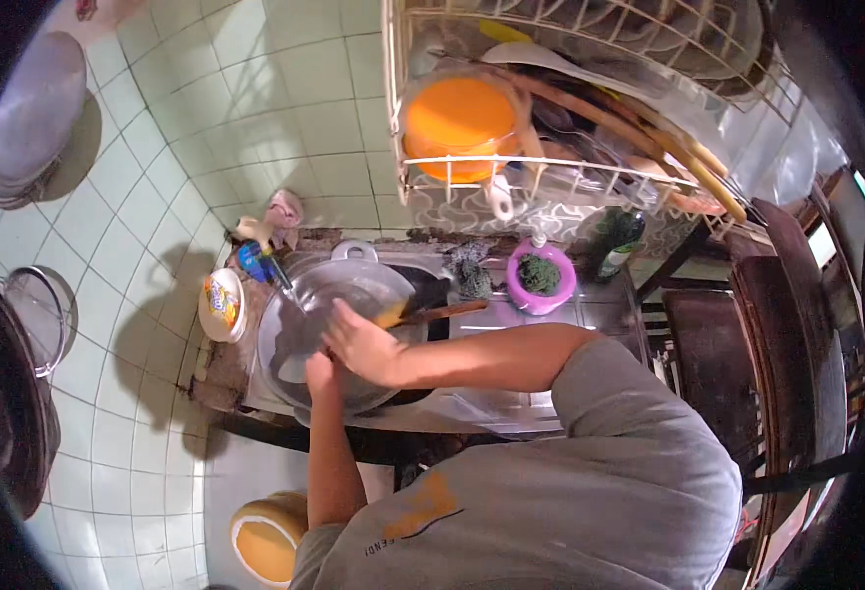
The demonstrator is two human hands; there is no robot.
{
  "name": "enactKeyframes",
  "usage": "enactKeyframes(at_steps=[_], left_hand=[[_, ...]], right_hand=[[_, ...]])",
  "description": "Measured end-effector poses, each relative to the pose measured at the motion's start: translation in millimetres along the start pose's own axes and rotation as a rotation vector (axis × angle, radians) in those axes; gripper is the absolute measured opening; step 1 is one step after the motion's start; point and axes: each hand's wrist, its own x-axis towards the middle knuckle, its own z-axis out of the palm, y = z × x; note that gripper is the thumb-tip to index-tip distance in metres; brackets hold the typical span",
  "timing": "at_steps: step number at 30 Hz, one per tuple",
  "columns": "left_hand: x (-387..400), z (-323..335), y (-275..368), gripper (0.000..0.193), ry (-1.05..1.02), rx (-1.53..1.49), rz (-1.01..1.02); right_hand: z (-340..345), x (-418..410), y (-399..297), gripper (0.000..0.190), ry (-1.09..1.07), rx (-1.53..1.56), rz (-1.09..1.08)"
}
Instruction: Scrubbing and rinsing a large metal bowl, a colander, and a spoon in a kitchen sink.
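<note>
Both hands are over a large metal pan (373,276) with a loop handle, set in the sink. My left hand (321,372) is low over the pan with its fingers curled; whether anything is in it is hidden. My right hand (362,343) reaches across from the right, blurred, its fingers close to or touching the left hand. A tap (279,271) with a blue wrapping points down into the pan from the upper left. Beside my right hand, a brown handle (451,310) and a yellow item (390,317) lie at the pan's right side.
A white tub (222,306) stands left of the sink. Right of it are a pink bowl (541,302) holding a green scouring pad (538,274), and a green bottle (619,243). A wire dish rack (469,159) hangs above. A yellow container (266,549) is below.
</note>
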Motion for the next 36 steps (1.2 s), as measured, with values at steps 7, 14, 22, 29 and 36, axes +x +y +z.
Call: enactKeyframes(at_steps=[7, 14, 22, 29, 36], left_hand=[[-62, -31, 45, 0.070, 0.649, 0.406, 0.315], [-88, -74, 53, 0.074, 0.832, 0.124, 0.157], [-67, -76, 1, 0.069, 0.958, -0.190, -0.073], [-68, -62, 13, 0.067, 0.749, -0.223, -0.118], [-56, -47, 10, 0.062, 0.762, -0.094, 0.002]], right_hand=[[46, -46, 15, 0.037, -0.100, 0.821, 0.360], [30, -108, 43, 0.038, -0.039, 0.940, 0.478], [-112, -206, 108, 0.050, 0.350, 0.505, 0.415], [-186, -255, 180, 0.029, 0.492, 0.447, 0.808], [-177, -252, 233, 0.026, 0.267, 0.660, 1.159]])
